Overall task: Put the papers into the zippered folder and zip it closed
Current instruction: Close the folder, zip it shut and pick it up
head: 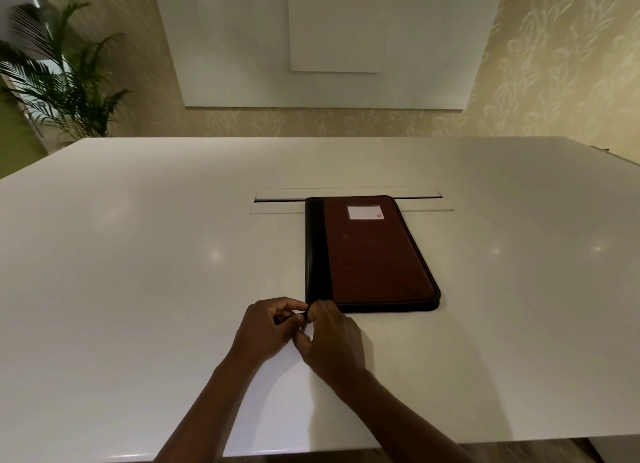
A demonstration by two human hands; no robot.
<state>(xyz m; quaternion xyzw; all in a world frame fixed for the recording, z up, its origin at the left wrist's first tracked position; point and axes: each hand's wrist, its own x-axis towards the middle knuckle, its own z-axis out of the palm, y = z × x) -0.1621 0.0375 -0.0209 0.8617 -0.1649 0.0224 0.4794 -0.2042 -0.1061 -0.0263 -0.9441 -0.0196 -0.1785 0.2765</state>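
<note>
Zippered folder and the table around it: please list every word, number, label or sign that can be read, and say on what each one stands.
No text can be read.
White label on the cover of the zippered folder: appears blank apart from a small red mark in its lower right corner, too small and blurred to read.
Table, white wall panel: no writing visible.

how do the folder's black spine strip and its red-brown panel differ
The black spine strip is narrow and runs along the left edge of the folder; the red-brown panel is wide and fills the rest of the cover. The strip is plain, while the panel bears a white label near its far end. The strip's near corner meets the left hand and right hand; the panel lies untouched. Both lie flat, running the folder's full length.
</note>
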